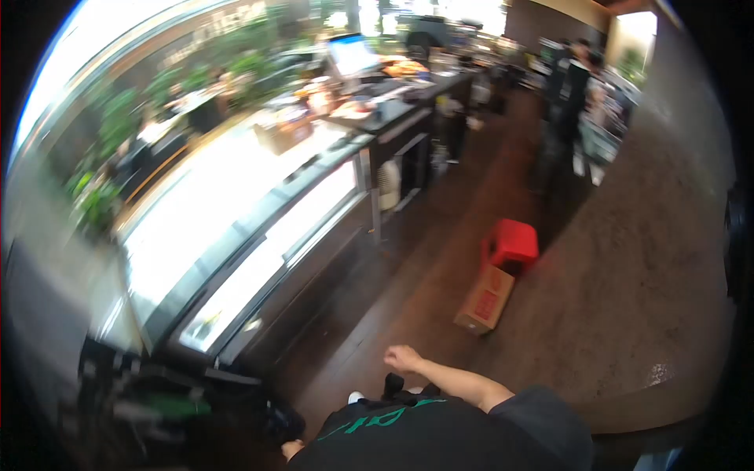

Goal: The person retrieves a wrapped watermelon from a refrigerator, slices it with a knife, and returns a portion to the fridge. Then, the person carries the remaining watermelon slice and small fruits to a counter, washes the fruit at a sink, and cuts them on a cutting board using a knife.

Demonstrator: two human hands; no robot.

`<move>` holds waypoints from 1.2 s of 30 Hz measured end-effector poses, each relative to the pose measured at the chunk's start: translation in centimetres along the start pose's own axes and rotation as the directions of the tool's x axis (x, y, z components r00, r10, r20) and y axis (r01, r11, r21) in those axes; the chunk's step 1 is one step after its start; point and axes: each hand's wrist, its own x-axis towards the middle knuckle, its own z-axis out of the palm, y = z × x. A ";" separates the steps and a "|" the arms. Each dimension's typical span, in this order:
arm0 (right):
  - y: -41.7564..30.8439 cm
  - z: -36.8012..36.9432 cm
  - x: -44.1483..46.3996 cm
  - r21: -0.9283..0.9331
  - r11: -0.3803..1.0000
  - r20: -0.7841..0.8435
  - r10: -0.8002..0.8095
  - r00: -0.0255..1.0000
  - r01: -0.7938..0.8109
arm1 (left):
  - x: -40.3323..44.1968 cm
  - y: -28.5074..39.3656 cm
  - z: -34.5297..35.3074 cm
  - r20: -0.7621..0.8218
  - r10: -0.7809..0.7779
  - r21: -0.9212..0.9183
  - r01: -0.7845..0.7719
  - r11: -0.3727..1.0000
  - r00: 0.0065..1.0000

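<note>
My right hand [404, 359] is held out in front of my dark apron [393, 436], which has green lettering. Its fingers look loosely curled, and nothing shows in them. The floor lies beneath it, and the closest object is a brown cardboard box [484, 301] with red print, ahead and to the right. Low at my left side, only a small part of my left hand [292, 449] appears; its fingers are hidden. Neither hand visibly touches anything.
A brightly lit glass display case [275, 228] runs along the left, leading to a counter with a screen [353, 55]. A red stool [514, 242] stands behind the box. Farther along the dark walkway, a person in dark clothes [567, 102] stands by equipment. A brown wall [652, 259] borders the right.
</note>
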 end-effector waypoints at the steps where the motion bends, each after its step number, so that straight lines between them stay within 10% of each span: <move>1: 2.2 -1.0 -1.5 -0.046 0.993 0.001 0.105 0.995 -0.104 | 3.3 5.7 -0.4 0.015 0.036 -0.020 -0.036 0.999 0.999; 5: 12.9 -2.3 -9.3 -0.090 0.817 0.099 0.576 0.812 -0.569 | 13.1 29.7 3.0 0.161 0.275 0.133 -0.297 0.946 0.948; 7: 18.9 -2.7 -12.4 0.147 0.414 0.269 0.857 0.439 -0.898 | 15.2 40.1 8.6 0.189 0.344 0.155 -0.374 0.914 0.920; 11: 30.2 0.7 -18.7 0.436 -0.164 0.338 0.941 -0.008 -0.885 | 14.3 47.3 25.3 0.409 0.494 -0.152 -0.477 0.866 0.767; 12: 32.4 2.4 -16.9 0.437 -0.167 0.352 0.936 -0.002 -0.884 | 12.8 48.9 29.2 0.527 0.491 -0.263 -0.416 0.870 0.694; 13: 34.3 3.1 -15.4 0.236 0.176 -0.106 0.982 0.155 -0.956 | 7.5 49.9 32.2 0.471 0.699 0.134 -0.827 0.546 0.538; 15: 37.7 -2.0 -9.9 0.089 0.398 -0.154 0.911 0.382 -0.913 | 5.7 47.4 37.8 0.667 0.707 0.198 -0.971 0.135 0.234; 16: 39.0 -7.9 -5.0 0.265 0.341 0.216 0.890 0.401 -0.902 | 8.8 45.2 41.8 0.746 0.590 0.231 -0.951 0.205 0.308; 17: 38.8 -13.0 -0.1 0.226 0.346 0.200 0.898 0.391 -0.911 | 8.5 45.5 44.5 0.683 0.447 0.490 -0.816 0.307 0.578; 19: 44.1 -19.1 8.4 0.190 0.714 0.129 0.662 0.739 -0.673 | 6.6 49.7 47.8 0.648 0.387 0.522 -0.752 0.402 0.656; 20: 42.8 -25.4 12.4 0.396 0.627 0.069 0.708 0.702 -0.671 | 6.1 52.7 48.9 0.591 0.324 0.564 -0.666 0.488 0.738; 25: 43.8 -50.0 26.5 0.426 0.824 -0.398 0.542 0.741 -0.374 | 9.5 66.5 57.5 0.721 0.143 0.589 -0.708 0.388 0.678; 30: 55.1 -61.7 27.8 0.548 0.769 -0.573 0.632 0.522 -0.329 | 11.4 80.3 72.3 0.736 0.124 0.589 -0.721 0.365 0.665; 33: 62.5 -58.9 22.2 0.863 0.397 -0.348 0.915 0.202 -0.312 | 11.0 90.6 83.0 0.751 0.096 0.573 -0.718 0.396 0.653; 35: 66.5 -50.2 16.2 0.527 0.418 -0.544 0.835 0.084 -0.740 | 9.8 98.2 90.4 0.768 0.052 0.523 -0.673 0.524 0.638; 36: 63.4 -52.6 15.3 0.647 -0.046 -0.169 0.965 -0.202 -0.761 | 8.8 102.9 94.8 0.788 0.049 0.468 -0.648 0.600 0.614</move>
